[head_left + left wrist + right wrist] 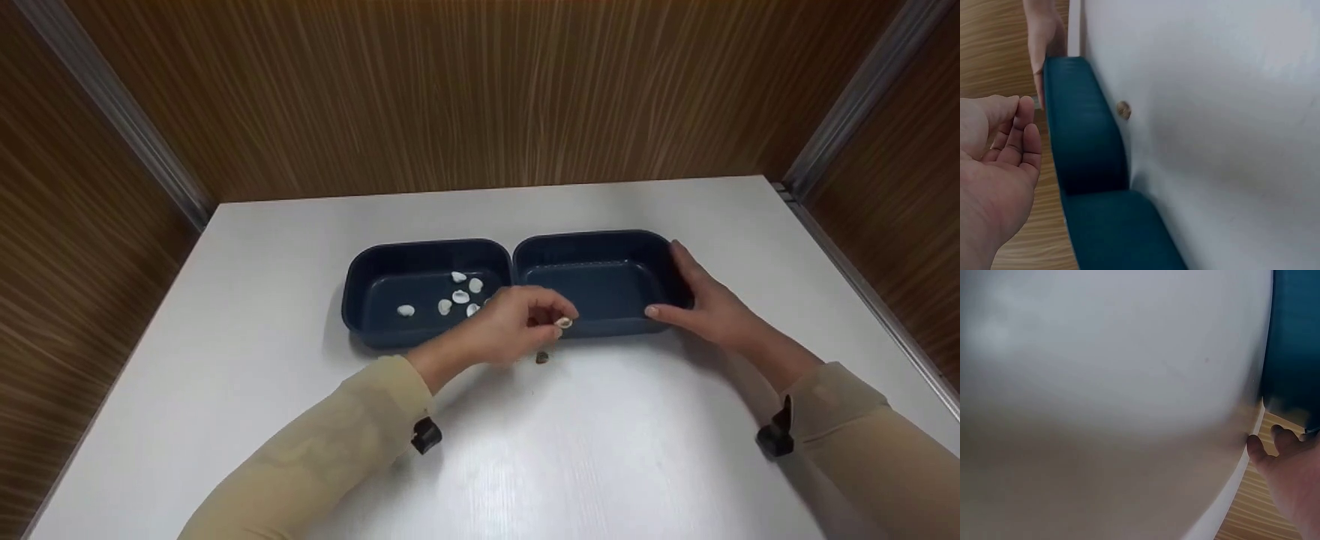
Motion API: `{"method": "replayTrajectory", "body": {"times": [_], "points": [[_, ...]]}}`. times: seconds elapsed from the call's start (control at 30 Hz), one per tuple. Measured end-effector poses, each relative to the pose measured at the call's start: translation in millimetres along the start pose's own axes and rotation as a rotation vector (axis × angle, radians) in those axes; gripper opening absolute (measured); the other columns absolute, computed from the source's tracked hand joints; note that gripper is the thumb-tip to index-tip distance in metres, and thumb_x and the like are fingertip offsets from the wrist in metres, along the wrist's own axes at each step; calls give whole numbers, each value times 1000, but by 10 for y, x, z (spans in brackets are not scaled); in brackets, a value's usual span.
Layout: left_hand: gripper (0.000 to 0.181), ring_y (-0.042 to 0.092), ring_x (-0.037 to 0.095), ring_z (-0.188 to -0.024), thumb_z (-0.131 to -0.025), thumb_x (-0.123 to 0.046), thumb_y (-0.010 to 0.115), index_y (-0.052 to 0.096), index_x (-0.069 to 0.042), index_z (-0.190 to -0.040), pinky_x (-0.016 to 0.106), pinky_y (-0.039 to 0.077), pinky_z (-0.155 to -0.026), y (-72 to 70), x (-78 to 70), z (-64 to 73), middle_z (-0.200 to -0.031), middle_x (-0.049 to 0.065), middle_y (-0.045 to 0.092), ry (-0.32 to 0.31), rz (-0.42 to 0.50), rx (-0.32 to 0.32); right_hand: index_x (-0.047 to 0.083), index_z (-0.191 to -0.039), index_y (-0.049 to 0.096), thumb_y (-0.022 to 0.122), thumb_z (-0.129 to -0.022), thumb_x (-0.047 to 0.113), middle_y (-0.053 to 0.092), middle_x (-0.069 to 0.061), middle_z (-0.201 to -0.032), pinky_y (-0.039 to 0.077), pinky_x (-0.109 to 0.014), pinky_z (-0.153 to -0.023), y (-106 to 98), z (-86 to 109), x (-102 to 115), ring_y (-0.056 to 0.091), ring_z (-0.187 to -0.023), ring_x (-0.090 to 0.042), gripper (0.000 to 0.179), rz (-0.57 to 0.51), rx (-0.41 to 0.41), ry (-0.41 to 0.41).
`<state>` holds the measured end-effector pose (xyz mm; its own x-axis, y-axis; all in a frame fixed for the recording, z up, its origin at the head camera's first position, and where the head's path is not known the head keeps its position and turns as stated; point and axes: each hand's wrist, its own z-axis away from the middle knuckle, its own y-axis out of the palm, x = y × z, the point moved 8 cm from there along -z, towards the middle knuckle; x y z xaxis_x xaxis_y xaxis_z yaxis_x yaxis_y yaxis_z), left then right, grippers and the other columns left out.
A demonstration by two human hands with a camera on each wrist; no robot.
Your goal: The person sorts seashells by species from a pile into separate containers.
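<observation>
My left hand (517, 322) pinches a small pale shell (564, 323) between thumb and fingertips, over the front wall of the right-hand blue bin (600, 328). In the left wrist view, the thumb and index fingertip of the left hand (1002, 146) meet. At that bin's right end rests my right hand (709, 300), its thumb by the front corner and its fingers extended along the outer side. Several white shells (460, 297) lie in the left-hand blue bin (390, 337), some hidden behind the left hand. A small brown shell-like piece (542, 358) is on the table before the bins.
Both bins stand side by side on a white table (570, 450). A wood-grain panel (480, 97) rises behind, with more panels at left and right. Each sleeve has a small black device (427, 435) at its cuff.
</observation>
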<state>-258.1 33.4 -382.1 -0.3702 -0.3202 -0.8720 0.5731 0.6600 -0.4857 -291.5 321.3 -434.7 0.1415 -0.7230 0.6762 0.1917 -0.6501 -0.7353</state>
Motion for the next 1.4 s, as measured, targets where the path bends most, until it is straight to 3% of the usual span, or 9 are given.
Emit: {"method": "replayTrajectory", "body": {"times": [0.13,0.33,0.67,0.97,1.4], "points": [[24,65,11,-93,-102,-4,71,75,-6,-126,25,54,-82,-129,-3,-90,-106,2,70,-7,-22,-33,22,-171,-11,77,-97,48,-8,-10,-178,10,-66,-125,-2,3,5,-3,-162,-39,117,8,3,3],[27,70,18,-96,-102,-8,73,73,-4,-129,30,59,-82,-285,44,-207,-106,3,70,-22,-13,-79,20,-170,-11,76,-98,46,-8,-10,-178,10,-66,-125,2,2,24,-3,-162,-39,117,1,8,-13],[27,61,13,-99,-102,-15,74,76,-11,-129,23,52,-85,-477,92,-414,-113,1,66,-42,-58,-160,21,-171,-10,77,-97,49,-7,-10,-178,10,-67,-125,-21,16,11,-2,-162,-39,118,15,-2,-1],[31,64,17,-106,-102,-15,74,74,-9,-133,25,54,-89,-517,188,-571,-119,3,66,-68,-41,-188,21,-171,-10,77,-97,49,-7,-10,-178,10,-67,-125,-39,21,-14,-2,-162,-39,118,16,-5,2],[29,66,17,-106,-102,-11,74,75,-6,-130,26,53,-91,-506,273,-695,-119,7,69,-59,-149,-210,23,-171,-9,77,-97,48,-7,-6,-178,9,-65,-126,-35,45,9,-3,-162,-36,116,5,-7,10]]}}
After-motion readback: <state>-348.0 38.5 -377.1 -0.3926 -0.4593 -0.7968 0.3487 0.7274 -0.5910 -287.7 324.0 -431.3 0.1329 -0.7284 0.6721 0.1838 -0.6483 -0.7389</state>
